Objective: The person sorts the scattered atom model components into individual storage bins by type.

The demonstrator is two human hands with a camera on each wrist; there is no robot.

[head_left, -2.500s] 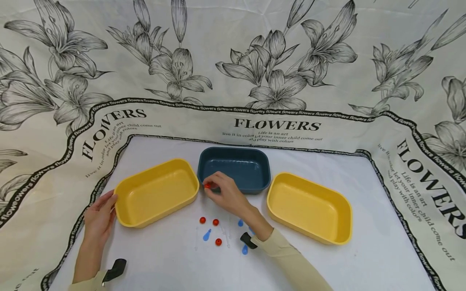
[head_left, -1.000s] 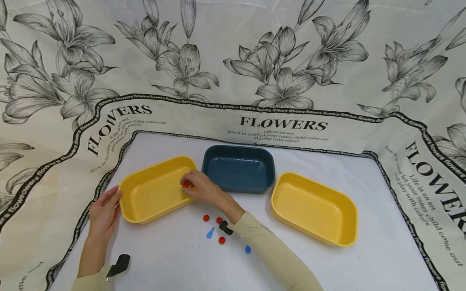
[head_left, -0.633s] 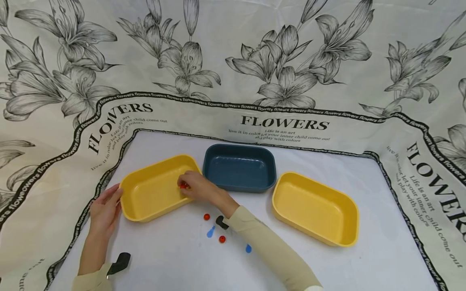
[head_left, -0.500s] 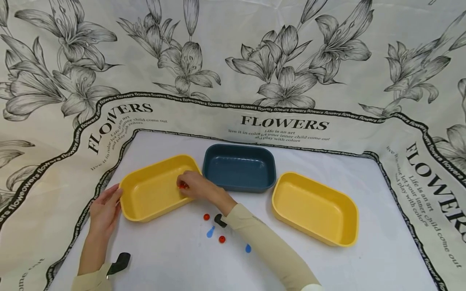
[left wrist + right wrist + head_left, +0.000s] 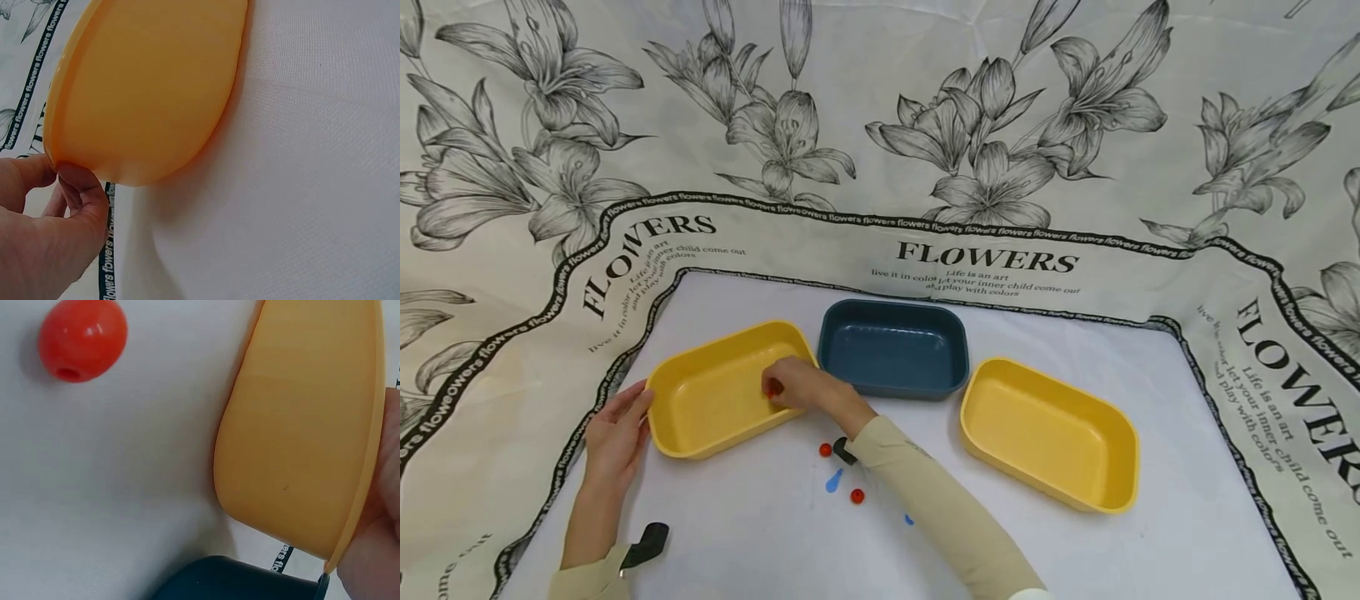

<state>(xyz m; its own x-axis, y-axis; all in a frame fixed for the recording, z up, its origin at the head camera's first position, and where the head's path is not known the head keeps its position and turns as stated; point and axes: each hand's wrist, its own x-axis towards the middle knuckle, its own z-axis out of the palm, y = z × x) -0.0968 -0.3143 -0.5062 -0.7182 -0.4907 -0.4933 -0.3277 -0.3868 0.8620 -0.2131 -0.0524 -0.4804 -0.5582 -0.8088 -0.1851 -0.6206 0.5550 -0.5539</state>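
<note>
My left hand [image 5: 613, 442] pinches the left end of a yellow plastic tub [image 5: 700, 446]; in the left wrist view its thumb and finger meet at the tub's rim [image 5: 53, 119]. Over that same tub, near its right end, my right hand [image 5: 801, 385] holds a small red bead [image 5: 772, 394] at its fingertips, mostly covered by the fingers. On the white cloth in front lie a red bead [image 5: 826, 450] and another red bead [image 5: 857, 496]. The right wrist view shows a holed red bead [image 5: 83, 339] close up, with the right hand behind the tub's wall [image 5: 294, 437].
A dark blue tub [image 5: 893, 387] touches or nearly touches the yellow tub's right end. Another yellow tub [image 5: 1037, 479] stands at the right. A blue drop-shaped piece [image 5: 834, 480] lies by the beads; another blue piece [image 5: 909, 519] is partly hidden by the right sleeve [image 5: 936, 500].
My right hand has moved left with its red bead, from the front of the dark blue tub into the left yellow tub, then slightly lower. My left hand keeps its hold on the rim.
</note>
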